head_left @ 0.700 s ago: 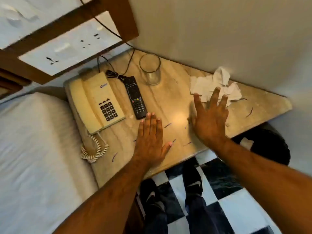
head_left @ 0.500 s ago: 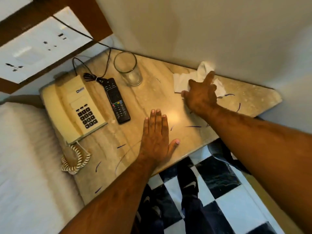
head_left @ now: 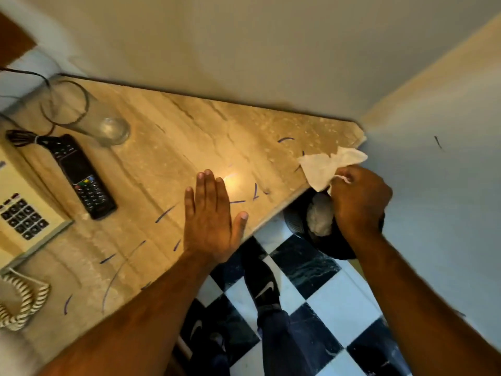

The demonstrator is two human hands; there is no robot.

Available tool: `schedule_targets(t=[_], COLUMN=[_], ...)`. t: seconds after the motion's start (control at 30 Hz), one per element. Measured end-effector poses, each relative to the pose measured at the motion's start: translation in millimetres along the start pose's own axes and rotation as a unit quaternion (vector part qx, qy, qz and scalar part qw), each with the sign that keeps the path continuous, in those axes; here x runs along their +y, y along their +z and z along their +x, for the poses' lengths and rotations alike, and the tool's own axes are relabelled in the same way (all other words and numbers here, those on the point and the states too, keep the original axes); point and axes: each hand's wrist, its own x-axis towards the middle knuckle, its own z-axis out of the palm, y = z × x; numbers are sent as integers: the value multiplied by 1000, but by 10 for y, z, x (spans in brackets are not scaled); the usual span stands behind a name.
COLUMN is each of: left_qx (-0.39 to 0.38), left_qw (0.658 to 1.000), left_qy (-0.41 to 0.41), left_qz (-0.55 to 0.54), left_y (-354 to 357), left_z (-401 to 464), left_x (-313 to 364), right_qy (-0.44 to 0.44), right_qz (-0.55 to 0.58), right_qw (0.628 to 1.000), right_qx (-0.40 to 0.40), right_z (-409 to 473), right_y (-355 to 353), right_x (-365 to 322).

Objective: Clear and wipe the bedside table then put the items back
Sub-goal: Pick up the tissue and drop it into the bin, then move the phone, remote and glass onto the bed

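Right hand (head_left: pixel 359 202) now grips the tissue (head_left: pixel 325 166), pulled off the table (head_left: pixel 189 137) edge over the bin (head_left: pixel 295 218), left hand (head_left: pixel 210 221) open flat on table, clearing begun

Marble bedside table (head_left: pixel 195 137) sitting w/ phone (head_left: pixel 19 210) at left edge, remote (head_left: pixel 81 177) beside it, glass (head_left: pixel 89 115) near back wall. Thin dark blue slivers (head_left: pixel 164 213) lying scattered across top. Left hand (head_left: pixel 210 221) resting flat near front edge.
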Motion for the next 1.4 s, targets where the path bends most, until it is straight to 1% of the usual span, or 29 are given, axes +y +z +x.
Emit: schedule_targets(t=[0.07, 0.13, 0.2, 0.3, 0.37, 0.43, 0.53, 0.6, 0.63, 0.7, 0.77, 0.8, 0.87, 0.93, 0.97, 1.03, 1.1, 1.17, 1.23, 1.27, 1.33, 1.4], left_qx=[-1, -2, 4, 15, 17, 15, 25, 50, 65, 82, 82, 86, 88, 80, 78, 85, 100, 118, 155, 175, 203, 194], left_qw=[1000, 1000, 1000, 1000, 1000, 1000, 999, 998, 996, 993, 990, 988, 987, 981, 977, 966, 953, 938, 917, 899, 847, 784], left_qy=[-5, -7, -7, -4, -2, -5, -11, -2, -4, -29, -53, -74, -118, -170, -193, -242, -283, -323, -359, -387, -454, -507], left_qz=[6, 11, 13, 6, 5, 2, -24, -48, -60, -84, -105, -101, -67, -49, -43, -30, -30, -46, -79, -108, -189, -302], left_y=[3, -3, -7, -8, -14, -5, -3, -1, -18, -46, -51, -41, 13, 56, 65, 36, -43, -153, -272, -344, -526, -655], left_z=[8, 19, 7, -8, -1, 15, 4, -10, -44, -190, -447, -667, -1081, -1457, -1579, -1781, -1881, -1940, -1895, -1831, -1651, -1408], left_x=[-8, -6, -16, -25, -17, -8, -32, -30, -53, -154, -229, -366, -626, -975, -1114, -1452, -1802, -2207, -2578, -2732, -3076, -3391], right_qy=[57, 123, 164, 177, 160, 151, 139, 87, 43, -73, -200, -280, -417, -511, -541, -582, -602, -603, -587, -577, -563, -542], right_qz=[-16, -20, -29, -25, 16, 31, 17, 33, 39, 42, 21, 13, 10, 8, 0, -34, -68, -97, -144, -174, -214, -223], right_qw=[998, 991, 980, 968, 966, 971, 984, 993, 996, 994, 975, 954, 899, 838, 812, 770, 744, 734, 737, 742, 748, 762], right_qx=[-13, -53, -105, -175, -201, -185, -110, -79, -73, -74, -90, -103, -135, -192, -218, -258, -281, -297, -302, -295, -278, -275], right_z=[-35, -65, -71, -70, -89, -145, -355, -575, -705, -964, -1137, -1261, -1498, -1795, -1919, -2204, -2425, -2581, -2630, -2628, -2666, -2698], right_y=[94, 286, 486, 698, 760, 731, 587, 479, 459, 471, 507, 603, 810, 1079, 1197, 1451, 1709, 1986, 2200, 2254, 2325, 2331], right_x=[432, 793, 1082, 1298, 1315, 1260, 994, 776, 662, 417, 240, 115, -129, -485, -653, -1057, -1417, -1744, -1951, -1995, -2044, -2059])
